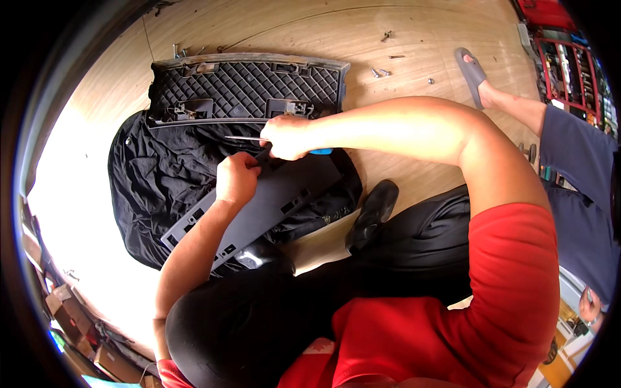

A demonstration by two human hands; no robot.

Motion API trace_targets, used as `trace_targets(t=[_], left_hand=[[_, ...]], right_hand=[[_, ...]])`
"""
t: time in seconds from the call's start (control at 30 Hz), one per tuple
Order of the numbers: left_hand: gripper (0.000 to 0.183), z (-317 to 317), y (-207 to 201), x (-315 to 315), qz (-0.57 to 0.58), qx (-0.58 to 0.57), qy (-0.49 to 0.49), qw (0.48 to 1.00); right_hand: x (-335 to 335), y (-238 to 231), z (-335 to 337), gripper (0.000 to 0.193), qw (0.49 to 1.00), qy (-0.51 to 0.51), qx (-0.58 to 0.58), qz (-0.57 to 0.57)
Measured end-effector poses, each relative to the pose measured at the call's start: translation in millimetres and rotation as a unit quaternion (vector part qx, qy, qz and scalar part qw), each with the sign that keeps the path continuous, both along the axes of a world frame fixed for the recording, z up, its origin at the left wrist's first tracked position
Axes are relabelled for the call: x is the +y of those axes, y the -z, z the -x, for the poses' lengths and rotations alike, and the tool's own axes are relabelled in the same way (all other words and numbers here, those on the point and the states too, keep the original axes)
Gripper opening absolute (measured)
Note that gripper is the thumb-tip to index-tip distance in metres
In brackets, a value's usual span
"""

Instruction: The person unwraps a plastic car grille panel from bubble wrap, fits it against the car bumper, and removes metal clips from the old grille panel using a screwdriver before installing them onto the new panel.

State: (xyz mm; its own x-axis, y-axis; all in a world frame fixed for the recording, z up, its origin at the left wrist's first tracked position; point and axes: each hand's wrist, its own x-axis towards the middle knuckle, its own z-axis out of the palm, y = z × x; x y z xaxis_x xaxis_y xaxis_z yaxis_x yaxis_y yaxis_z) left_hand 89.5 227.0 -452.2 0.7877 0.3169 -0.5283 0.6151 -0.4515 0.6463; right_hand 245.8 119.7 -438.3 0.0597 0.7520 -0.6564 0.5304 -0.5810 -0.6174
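Note:
My right hand (288, 137) is closed round a screwdriver (244, 138). Its thin metal shaft points left, and part of its blue handle shows behind the fist. Just below and to the left, my left hand (237, 178) pinches the upper edge of a dark grey plastic panel (275, 194); the fingertips are partly hidden. This panel lies slanted across a crumpled black cloth (152, 171) in front of my knees. Beyond both hands rests a black plastic panel (249, 87) with a lattice of ribs and metal fittings along its near edge.
Several loose screws and small metal parts (386, 72) lie on the wood-patterned floor (424, 39). Another person's sandalled foot (475, 74) is at the right, near a red rack of tools (569, 71). Cardboard boxes (68, 313) stand at the lower left.

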Motion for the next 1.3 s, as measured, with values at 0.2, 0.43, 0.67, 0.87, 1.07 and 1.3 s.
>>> trace_targets(t=[0.2,0.43,0.67,0.87,1.07,1.3], left_hand=[[0.016,6.8,21.5,2.4,0.067,0.025,-0.060,0.996],[0.016,4.3,8.1,-5.8,0.044,0.013,-0.045,0.998],[0.013,10.9,1.8,-6.1,0.033,0.001,-0.045,0.998],[0.013,11.2,-1.9,-9.7,-0.003,-0.033,-0.007,0.999],[0.011,13.7,-6.4,-9.8,0.017,-0.071,-0.006,0.997],[0.011,13.6,-5.0,-13.2,0.015,-0.034,-0.012,0.999]], right_hand=[[5.4,0.7,7.7,0.044,0.983,0.047,0.111,0.137],[-3.1,1.8,4.8,0.048,0.969,0.112,0.183,0.121],[-7.9,-12.0,4.3,0.049,0.966,0.119,0.204,0.103],[-12.4,-9.2,4.1,0.050,0.967,0.104,0.210,0.102],[-15.4,-14.7,1.6,0.051,0.965,0.100,0.219,0.101],[-17.8,-11.8,6.7,0.053,0.964,0.094,0.224,0.108]])
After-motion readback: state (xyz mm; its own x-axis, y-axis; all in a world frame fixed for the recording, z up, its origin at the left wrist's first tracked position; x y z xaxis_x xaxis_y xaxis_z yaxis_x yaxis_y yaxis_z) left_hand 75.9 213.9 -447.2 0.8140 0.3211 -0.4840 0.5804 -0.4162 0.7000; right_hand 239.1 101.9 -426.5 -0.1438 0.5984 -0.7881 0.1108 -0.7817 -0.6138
